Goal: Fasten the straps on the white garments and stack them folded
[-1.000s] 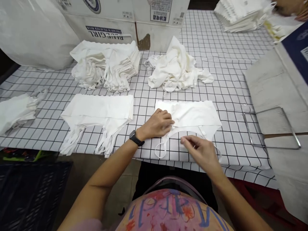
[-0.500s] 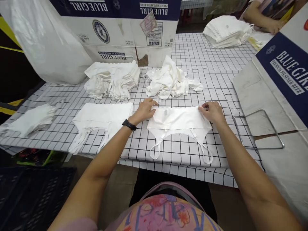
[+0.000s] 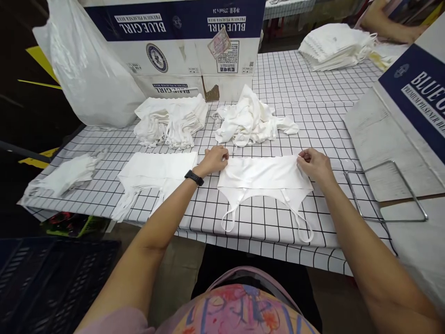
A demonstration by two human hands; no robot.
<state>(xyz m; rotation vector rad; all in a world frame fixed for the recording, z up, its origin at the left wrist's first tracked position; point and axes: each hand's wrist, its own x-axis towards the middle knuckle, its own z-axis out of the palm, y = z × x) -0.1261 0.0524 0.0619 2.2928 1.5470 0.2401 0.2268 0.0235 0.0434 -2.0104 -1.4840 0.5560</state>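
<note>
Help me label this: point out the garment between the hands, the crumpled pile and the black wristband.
Garment (image 3: 264, 173), head view: middle of its band.
Crumpled pile (image 3: 251, 119), head view: its middle.
Wristband (image 3: 193, 177), head view: outer surface.

Your left hand (image 3: 214, 159) and right hand (image 3: 315, 166) pinch the upper corners of a white strapped garment (image 3: 264, 172) lying flat on the checkered tablecloth (image 3: 257, 222). A neat garment stack (image 3: 156, 166) lies beside your left wrist.

Wht strappy garment (image 3: 262, 172) laid flat, spread btwn L-hand fingers (image 3: 221, 154) & R-hand fingers (image 3: 306, 155); top corners pinched by both. Long edge set lvl w/ fingertips, fabric slightly creased. Seam seen across, nearer wearer than fingers. 2 thin straps looped below, well apart from fingers.
</note>
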